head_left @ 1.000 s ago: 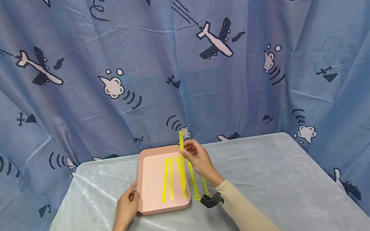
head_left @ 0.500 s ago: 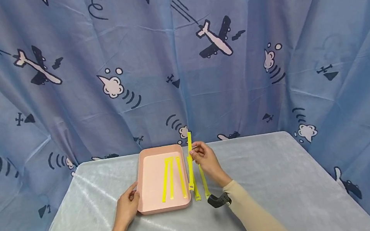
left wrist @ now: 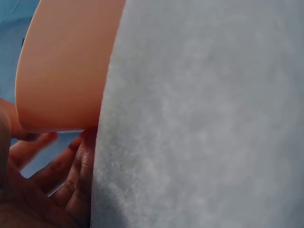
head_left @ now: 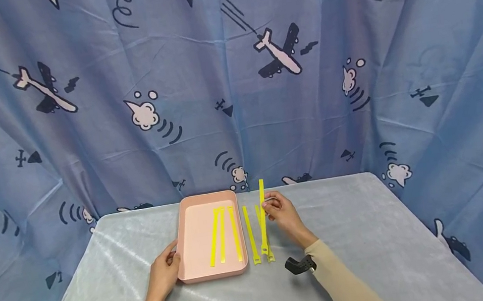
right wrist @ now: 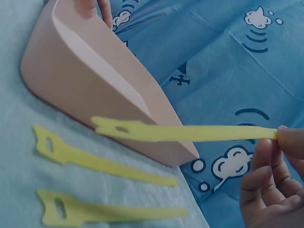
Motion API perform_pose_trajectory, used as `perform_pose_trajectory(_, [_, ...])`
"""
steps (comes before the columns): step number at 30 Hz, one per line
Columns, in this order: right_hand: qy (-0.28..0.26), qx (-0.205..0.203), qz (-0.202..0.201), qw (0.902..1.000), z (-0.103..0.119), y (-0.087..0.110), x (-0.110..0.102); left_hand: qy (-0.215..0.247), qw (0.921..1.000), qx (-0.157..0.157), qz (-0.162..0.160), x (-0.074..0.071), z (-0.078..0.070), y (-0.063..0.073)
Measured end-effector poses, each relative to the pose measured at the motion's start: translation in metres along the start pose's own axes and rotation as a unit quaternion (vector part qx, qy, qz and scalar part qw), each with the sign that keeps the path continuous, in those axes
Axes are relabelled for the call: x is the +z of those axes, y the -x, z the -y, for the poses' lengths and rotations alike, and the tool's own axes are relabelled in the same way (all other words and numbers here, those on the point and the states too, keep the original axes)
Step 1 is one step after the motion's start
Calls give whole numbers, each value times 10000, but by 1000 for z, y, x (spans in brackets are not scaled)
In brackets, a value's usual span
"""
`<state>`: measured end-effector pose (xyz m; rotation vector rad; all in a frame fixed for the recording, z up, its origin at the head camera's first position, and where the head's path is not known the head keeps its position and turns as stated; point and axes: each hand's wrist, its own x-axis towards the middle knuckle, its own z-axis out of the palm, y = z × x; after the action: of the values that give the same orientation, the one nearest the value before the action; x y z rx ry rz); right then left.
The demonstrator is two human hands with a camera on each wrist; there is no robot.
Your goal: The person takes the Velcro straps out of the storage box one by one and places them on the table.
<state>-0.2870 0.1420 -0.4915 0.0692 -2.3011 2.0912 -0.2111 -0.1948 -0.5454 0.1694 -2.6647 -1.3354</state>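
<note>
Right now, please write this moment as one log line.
left hand: holds pink tray; right hand: pinches yellow strap; in tray: three straps; on table: two straps

a flat yellow strap (head_left: 263, 229), slotted end toward the person, is pinched in the right hand (head_left: 286, 217), clear of the surface (head_left: 352, 222) where two matching straps (head_left: 251, 233) lie apart just beside a shallow pink rectangular tray (head_left: 195, 243) with three more yellow straps (head_left: 222, 235) lengthwise inside it.

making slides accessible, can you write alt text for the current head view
A person's right hand pinches a long, flat yellow strap beside a shallow, rectangular pink tray, whose left edge the left hand touches. Three yellow straps lie in the tray and two more straps on the grey, cloth-covered table, before a blue curtain printed with airplanes.
</note>
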Motion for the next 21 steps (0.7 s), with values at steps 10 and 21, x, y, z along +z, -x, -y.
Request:
perform_pose_trajectory(10, [182,442,130,9988,-3,-2,-16,-12,10000,4,28,-4,-2,-2])
perform_pose_trajectory(21, [349,608,408,9967,-15,1,-31,12,10000,-43,76,-1,0,3])
